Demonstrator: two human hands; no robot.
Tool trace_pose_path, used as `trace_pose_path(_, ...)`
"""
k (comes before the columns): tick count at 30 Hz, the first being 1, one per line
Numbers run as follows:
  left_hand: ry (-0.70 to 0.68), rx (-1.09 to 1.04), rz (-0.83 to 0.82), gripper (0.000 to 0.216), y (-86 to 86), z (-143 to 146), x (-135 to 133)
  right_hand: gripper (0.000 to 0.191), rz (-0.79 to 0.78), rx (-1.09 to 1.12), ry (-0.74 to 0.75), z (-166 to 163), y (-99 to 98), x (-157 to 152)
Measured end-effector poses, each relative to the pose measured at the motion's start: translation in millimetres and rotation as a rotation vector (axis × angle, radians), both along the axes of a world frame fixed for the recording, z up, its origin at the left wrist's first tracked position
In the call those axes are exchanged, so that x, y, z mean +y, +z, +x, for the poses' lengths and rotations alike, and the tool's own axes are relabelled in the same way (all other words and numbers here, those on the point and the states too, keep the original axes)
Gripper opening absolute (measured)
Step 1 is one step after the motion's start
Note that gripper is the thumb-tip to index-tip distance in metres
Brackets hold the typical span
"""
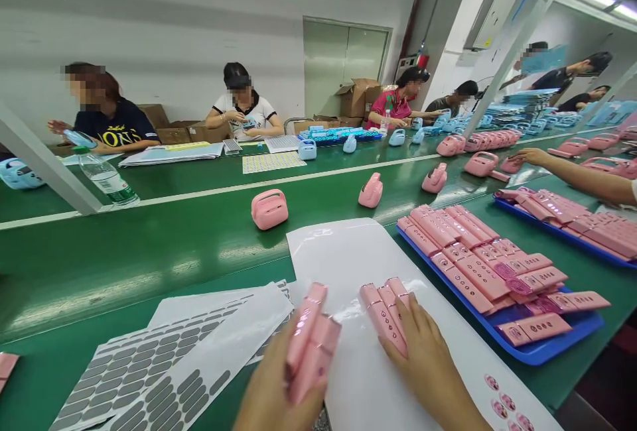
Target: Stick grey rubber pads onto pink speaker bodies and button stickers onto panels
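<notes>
Pink panels point(311, 341): two or three sat stacked in our left hand point(279, 391), fingers closed round them, low over the table edge.
Right hand point(428, 365): lay flat, fingers spread on a row of panels point(385, 308) on the white sheet point(348, 258).
Blue tray point(547, 345): just right of the sheet, piled with more panels.
Sticker sheets point(164, 365): grey ovals, left of our hands.
Technique: we judged it best to keep the edges flush, press evenly, and not smear the glossy faces.
</notes>
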State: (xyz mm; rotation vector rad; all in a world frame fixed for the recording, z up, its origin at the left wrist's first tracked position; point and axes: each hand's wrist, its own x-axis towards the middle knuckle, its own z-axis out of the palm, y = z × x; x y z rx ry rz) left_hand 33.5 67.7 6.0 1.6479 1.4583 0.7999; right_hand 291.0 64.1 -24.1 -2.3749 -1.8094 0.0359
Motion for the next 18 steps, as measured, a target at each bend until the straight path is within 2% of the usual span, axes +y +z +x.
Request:
trace_pose_path(2, -0.086, 0.007, -0.037, 0.073, 6.3, 48, 18, 0.06, 0.039, -0.003, 0.01, 2, -4.3, 0)
trace_pose_path(4, -0.15, 0.144, -0.075, 0.075, 10.8, 86, 36, 0.06, 0.096, -0.008, 0.01, 3, -9.5, -1)
trace_pose_path(7, -0.174, 0.394, -0.044, 0.07, 17.4, 116, 51, 0.06, 0.188, -0.008, 0.001, 3, -17.7, 0)
trace_pose_path(10, -0.193, 0.496, -0.021, 0.057, 24.2, 124, 53, 0.058, 0.26, 0.01, 0.013, 5, -24.5, 1)
trace_pose_path(13, -0.215, 0.472, -0.026, 0.052, 27.7, 120, 55, 0.054, 0.288, 0.001, 0.038, 6, -25.4, 2)
trace_pose_path(16, -0.188, 0.427, -0.021, 0.053, 25.6, 105, 56, 0.051, 0.343, -0.065, 0.089, 4, -15.5, -2)
trace_pose_path(18, -0.149, 0.451, 0.039, 0.053, 21.3, 90, 53, 0.051, 0.373, -0.116, 0.222, -1, -5.3, -9)
